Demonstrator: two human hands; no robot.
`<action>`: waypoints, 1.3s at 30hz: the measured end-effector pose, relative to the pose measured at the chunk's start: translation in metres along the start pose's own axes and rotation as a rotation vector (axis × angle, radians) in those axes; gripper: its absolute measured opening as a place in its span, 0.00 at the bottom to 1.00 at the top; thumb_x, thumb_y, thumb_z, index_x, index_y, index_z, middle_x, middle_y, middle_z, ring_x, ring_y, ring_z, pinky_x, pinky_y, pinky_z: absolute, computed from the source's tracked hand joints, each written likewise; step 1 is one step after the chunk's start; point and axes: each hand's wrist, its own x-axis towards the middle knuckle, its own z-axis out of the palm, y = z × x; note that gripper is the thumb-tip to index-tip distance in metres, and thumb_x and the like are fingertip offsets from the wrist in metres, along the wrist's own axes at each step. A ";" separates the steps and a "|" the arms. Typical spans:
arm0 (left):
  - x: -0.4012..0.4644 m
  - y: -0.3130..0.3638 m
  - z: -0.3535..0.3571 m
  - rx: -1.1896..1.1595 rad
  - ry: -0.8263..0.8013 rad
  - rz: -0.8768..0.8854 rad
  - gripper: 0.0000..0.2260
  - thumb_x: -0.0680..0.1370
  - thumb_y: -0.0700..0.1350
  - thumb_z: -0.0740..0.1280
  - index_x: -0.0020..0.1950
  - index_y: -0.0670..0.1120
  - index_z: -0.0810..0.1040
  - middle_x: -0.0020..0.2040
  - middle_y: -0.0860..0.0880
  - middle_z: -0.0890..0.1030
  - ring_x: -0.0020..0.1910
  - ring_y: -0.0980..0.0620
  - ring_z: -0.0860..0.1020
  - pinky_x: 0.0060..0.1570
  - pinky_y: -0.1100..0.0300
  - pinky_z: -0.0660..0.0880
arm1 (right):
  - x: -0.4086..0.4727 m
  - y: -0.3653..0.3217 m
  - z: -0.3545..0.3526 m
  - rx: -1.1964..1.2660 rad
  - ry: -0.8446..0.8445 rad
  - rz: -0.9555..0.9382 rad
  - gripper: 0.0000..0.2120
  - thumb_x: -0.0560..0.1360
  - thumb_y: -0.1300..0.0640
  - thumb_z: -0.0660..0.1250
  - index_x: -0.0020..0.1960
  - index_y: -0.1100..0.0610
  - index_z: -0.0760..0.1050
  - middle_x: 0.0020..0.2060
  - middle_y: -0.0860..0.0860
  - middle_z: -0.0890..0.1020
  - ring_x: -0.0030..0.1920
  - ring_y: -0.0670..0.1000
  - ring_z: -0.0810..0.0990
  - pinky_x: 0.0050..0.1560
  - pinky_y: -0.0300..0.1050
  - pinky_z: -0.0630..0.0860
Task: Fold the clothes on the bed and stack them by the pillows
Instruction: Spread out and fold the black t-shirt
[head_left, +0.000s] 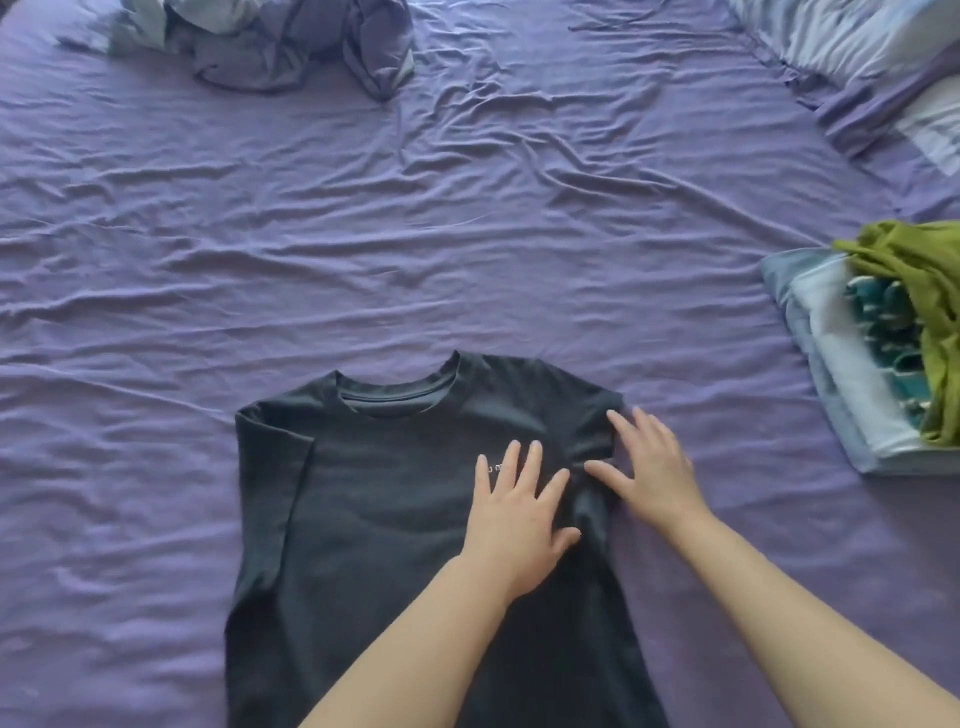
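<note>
A dark grey T-shirt (374, 509) lies flat, front up, on the purple bed sheet (363, 249), collar pointing away from me. Both of its sleeves are turned in over the body. My left hand (519, 514) presses flat on the chest, fingers spread over small white lettering. My right hand (649, 467) rests with straight fingers on the folded-in right sleeve and shoulder. At the right edge a pile holds a green garment (919, 296) and a teal patterned one (883, 322) on top of folded pale blue cloth (841, 374).
A crumpled heap of grey-blue clothes (291, 47) lies at the far left. Striped pillows (852, 41) sit in the far right corner. Wrinkled sheet stretches between the shirt and the far heap.
</note>
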 end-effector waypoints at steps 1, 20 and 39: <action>0.006 0.011 0.001 -0.026 0.017 -0.010 0.31 0.78 0.63 0.55 0.76 0.50 0.55 0.78 0.44 0.46 0.77 0.45 0.42 0.72 0.40 0.40 | 0.008 0.001 -0.003 0.052 0.015 0.018 0.35 0.74 0.42 0.65 0.75 0.49 0.55 0.75 0.53 0.58 0.74 0.55 0.55 0.69 0.54 0.58; -0.010 0.044 -0.023 -0.607 0.336 -0.666 0.07 0.77 0.53 0.62 0.51 0.54 0.77 0.47 0.54 0.82 0.50 0.52 0.78 0.51 0.57 0.66 | 0.038 -0.073 -0.040 0.866 -0.178 0.002 0.09 0.73 0.61 0.67 0.53 0.57 0.75 0.40 0.51 0.80 0.37 0.50 0.78 0.37 0.42 0.75; -0.074 -0.010 0.040 0.102 0.047 -0.152 0.29 0.80 0.63 0.44 0.77 0.53 0.39 0.78 0.50 0.38 0.74 0.45 0.32 0.67 0.40 0.28 | -0.001 -0.058 0.035 -0.369 -0.115 -0.400 0.27 0.80 0.42 0.48 0.76 0.46 0.44 0.77 0.48 0.46 0.76 0.54 0.39 0.72 0.59 0.42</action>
